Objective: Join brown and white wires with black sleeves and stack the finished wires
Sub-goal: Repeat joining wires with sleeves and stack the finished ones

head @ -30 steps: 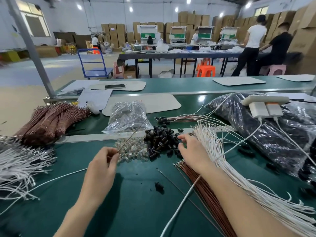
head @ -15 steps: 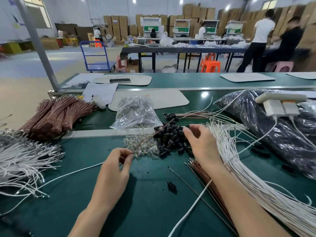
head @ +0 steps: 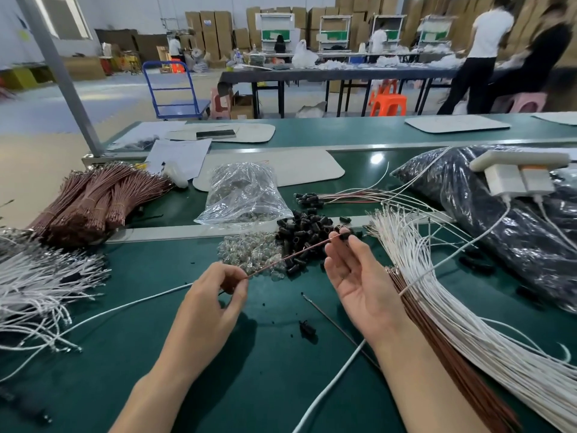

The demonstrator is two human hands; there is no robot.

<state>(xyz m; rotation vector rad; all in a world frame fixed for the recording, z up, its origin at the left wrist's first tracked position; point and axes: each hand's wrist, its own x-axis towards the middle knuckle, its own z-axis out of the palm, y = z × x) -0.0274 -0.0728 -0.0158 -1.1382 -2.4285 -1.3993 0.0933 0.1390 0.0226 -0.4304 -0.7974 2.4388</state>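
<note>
Pinching brown wire [head: 287, 256], left hand [head: 215, 295]; right hand [head: 359, 282], lifted off sleeve pile [head: 303, 232], palm now up, pinches black sleeve [head: 344, 235] at wire tip; carton labels [head: 207, 23] blurred.

— Where did the sleeve pile [head: 307, 234] lie?
— In the middle of the table [head: 156, 370]. The small bulbs [head: 246, 256] touched it on the left, and the plastic bag [head: 243, 195] lay behind them.
— And the wires?
— Tied bundles [head: 100, 201] were far left, with a loose heap [head: 37, 282] before them. The long wires [head: 452, 307] were on the right. The power strip [head: 518, 160] lay on the big bag [head: 499, 226].
</note>
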